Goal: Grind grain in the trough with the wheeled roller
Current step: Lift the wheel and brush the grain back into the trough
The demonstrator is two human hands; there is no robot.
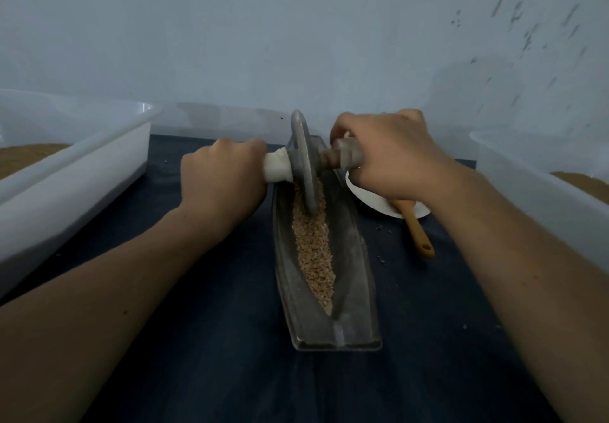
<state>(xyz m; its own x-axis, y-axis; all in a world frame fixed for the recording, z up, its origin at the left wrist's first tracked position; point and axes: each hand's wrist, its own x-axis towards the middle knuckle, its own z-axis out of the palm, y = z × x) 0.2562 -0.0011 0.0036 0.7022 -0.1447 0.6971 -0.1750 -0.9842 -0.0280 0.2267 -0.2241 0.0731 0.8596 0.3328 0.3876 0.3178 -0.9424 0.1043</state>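
I have the left hand (pixel 224 172) wrapped around the white-bound end of the axle and the right hand (pixel 385 152) around the grey end, fingers (pixel 344 122) curled and clamped on the roller (pixel 304 162) on both sides. The wheel stands upright at the far end of the trough (pixel 352 257), its lower edge buried in the grain (pixel 313 241), which lies as a long strip down the groove toward me. The main risk I see is the wheel riding up the sloped wall: if I press harder on one side than the other, the disc tilts, climbs out of the groove and throws grain over the rim onto the dark surface (pixel 204 323), where a few specks already lie. The far end is also close, so a push carried too far could run the wheel off that end or shove grain out there. The trough looks narrow and is not held down, so a hard pull back could slide or rock it. My right hand hangs just over the white dish (pixel 372 201) with the spoon (pixel 417 231) in it, just beside the trough; a wide swing of that wrist could knock either. The bins (pixel 66 175) on both sides sit well apart and worry me less.
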